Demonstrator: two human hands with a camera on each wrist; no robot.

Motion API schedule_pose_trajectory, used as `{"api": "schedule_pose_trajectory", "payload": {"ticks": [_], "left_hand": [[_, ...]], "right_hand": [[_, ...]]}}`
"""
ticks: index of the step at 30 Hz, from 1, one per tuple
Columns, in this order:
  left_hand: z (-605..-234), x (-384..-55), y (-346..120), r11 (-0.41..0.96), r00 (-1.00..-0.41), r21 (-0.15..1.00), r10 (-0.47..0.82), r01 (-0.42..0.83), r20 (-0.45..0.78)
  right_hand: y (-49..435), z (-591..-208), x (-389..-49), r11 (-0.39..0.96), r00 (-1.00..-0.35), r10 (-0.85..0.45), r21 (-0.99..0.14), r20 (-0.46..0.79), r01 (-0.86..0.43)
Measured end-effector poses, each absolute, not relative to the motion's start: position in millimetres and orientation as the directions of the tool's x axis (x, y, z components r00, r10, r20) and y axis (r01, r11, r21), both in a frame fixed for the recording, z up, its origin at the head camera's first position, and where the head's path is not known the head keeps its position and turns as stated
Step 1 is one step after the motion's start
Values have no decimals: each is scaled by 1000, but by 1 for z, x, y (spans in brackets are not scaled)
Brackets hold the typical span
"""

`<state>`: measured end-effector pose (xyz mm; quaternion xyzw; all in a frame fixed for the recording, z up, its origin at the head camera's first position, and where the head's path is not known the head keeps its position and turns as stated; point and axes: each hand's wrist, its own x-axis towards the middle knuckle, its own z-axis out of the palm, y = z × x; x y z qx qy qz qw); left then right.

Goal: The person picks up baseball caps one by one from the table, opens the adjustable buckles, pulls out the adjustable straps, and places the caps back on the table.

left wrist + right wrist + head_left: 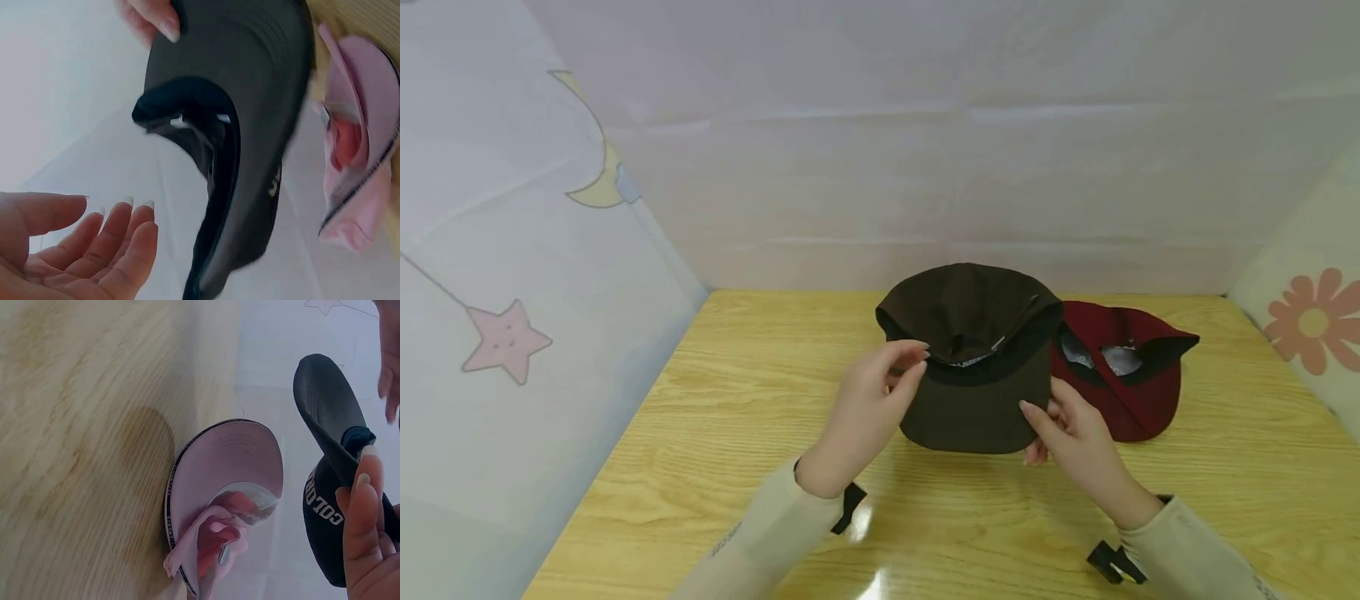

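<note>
A dark cap (973, 417), brim toward me and its inside partly showing, is held up over the table. My right hand (1075, 437) pinches the right side of its brim, thumb on top. White lettering shows on the cap's crown (322, 515) in the right wrist view. Close to the cap's left edge is my left hand (868, 408). In the left wrist view those fingers (128, 250) are relaxed and stand apart from the cap. A second cap (1150, 404) lies at the right, dark red in the head view and pink in the wrist views.
The wood-grain table (722, 417) meets a pale cloth backdrop (820, 167) at the rear and both sides. A printed star (507, 342) and a flower (1313, 322) decorate the side cloths. Black straps (850, 508) hang at both wrists.
</note>
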<state>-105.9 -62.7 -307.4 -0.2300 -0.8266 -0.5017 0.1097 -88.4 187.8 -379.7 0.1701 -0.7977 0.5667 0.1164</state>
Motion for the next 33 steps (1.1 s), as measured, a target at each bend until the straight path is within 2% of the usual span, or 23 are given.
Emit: {"api": "schedule_pose_trajectory", "payload": {"ticks": [5,12,23,33], "left_hand": [[-303,-113,-41,376,-849,772,357,513,390],[-300,-116,-19,421,-871,775,358,471,335],[-298,-126,3,559,-887,701,388,442,250],[-296,-138,8,719,-890,533,421,447,178]], "right_hand": [[187,-379,-88,284,-914,-152,-870,375,-404],[186,-377,-90,300,-905,-168,-854,392,-426],[185,-377,-90,307,-866,-173,-809,470,-501],[183,-381,-89,336,-802,-160,-732,576,-593]]}}
